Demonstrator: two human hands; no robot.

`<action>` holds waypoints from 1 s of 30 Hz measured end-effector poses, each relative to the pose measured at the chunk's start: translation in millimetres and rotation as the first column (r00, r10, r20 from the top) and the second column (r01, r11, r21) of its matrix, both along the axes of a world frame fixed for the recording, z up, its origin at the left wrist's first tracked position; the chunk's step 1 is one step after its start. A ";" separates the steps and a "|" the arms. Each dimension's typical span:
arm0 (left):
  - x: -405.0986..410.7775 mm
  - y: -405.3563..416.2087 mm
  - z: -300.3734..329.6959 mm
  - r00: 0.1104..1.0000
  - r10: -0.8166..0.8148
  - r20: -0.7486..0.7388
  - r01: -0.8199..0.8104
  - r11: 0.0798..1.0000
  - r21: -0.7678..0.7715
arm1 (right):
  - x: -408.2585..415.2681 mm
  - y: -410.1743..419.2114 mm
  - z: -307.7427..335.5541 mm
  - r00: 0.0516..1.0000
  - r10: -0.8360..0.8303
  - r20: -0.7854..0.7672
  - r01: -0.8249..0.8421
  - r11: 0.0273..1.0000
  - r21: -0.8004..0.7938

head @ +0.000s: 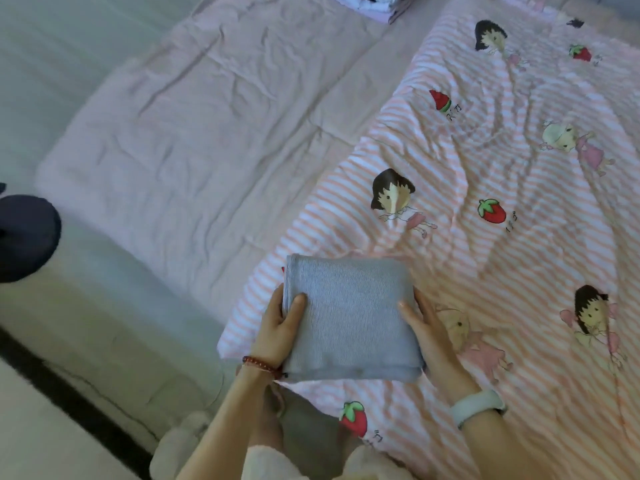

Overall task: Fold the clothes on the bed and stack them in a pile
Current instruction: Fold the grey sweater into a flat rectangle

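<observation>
Folded grey garment (pixel 349 317) on striped quilt (pixel 502 174), near bed's (pixel 173 133) front edge. Left hand (pixel 280 327) + right hand (pixel 426 323) pinch its sides, thumbs on top. Clothes pile (pixel 374 5) at far edge.

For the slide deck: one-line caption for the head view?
Both hands, left and right, grip a folded grey garment on the striped quilt.

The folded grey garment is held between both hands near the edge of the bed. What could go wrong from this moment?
1. The left hand and right hand grip only the sides of the folded grey garment, so its layers may sag or unfold when lifted.
2. It sits close to the corner of the striped quilt, so it might slip towards the floor.
3. The pile of clothes lies far across the bed, a long carry.
</observation>
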State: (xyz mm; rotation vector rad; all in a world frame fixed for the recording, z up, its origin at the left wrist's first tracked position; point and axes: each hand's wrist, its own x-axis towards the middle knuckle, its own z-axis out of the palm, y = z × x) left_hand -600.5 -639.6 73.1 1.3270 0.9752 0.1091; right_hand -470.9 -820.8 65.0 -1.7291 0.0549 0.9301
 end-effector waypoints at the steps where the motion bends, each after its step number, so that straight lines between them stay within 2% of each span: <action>1: -20.3 12.4 2.9 0.999 0.039 -0.027 -0.039 0.999 -0.011 | -15.6 17.4 3.5 0.999 0.045 -0.022 -0.045 0.999 0.004; 7: -145.1 98.9 14.0 0.947 0.286 -0.143 -0.285 0.958 0.026 | -111.4 147.1 8.8 0.962 0.266 0.056 -0.266 0.964 -0.019; 10: -203.1 150.0 17.8 0.888 0.422 -0.183 -0.414 0.906 0.082 | -155.6 222.5 12.1 0.916 0.381 0.126 -0.376 0.925 -0.062; 14: -251.0 212.4 28.2 0.812 0.553 -0.184 -0.536 0.833 0.137 | -195.2 306.8 25.9 0.877 0.465 0.121 -0.461 0.885 -0.059; 19: -270.3 285.0 40.6 0.776 0.615 -0.138 -0.585 0.784 0.206 | -208.1 396.6 37.0 0.844 0.515 0.150 -0.513 0.857 -0.057; 25: -255.6 403.9 49.3 0.746 0.643 -0.175 -0.599 0.762 0.247 | -198.6 516.5 45.6 0.846 0.506 0.166 -0.505 0.862 -0.053; 30: -238.9 518.3 66.1 0.783 0.601 -0.157 -0.557 0.791 0.253 | -182.7 622.8 58.4 0.870 0.462 0.172 -0.464 0.885 -0.031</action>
